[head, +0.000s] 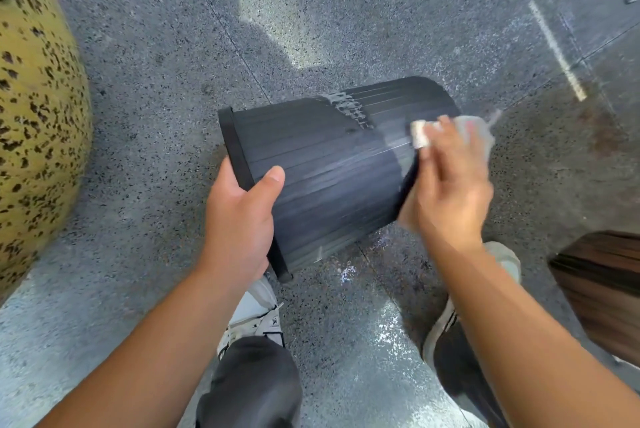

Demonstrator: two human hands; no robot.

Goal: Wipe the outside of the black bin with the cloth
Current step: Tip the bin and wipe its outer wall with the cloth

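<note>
The black ribbed bin is held on its side above the floor, its open rim toward the left and its base toward the right. My left hand grips the rim, thumb on the outer wall. My right hand is blurred with motion near the base end and holds a pale grey cloth pressed against the bin's side. A whitish smear shows on the upper wall of the bin.
Speckled grey stone floor lies all around. A large yellow-green spotted rounded object fills the left edge. A dark wooden piece of furniture stands at the right. My two feet in pale shoes are below the bin.
</note>
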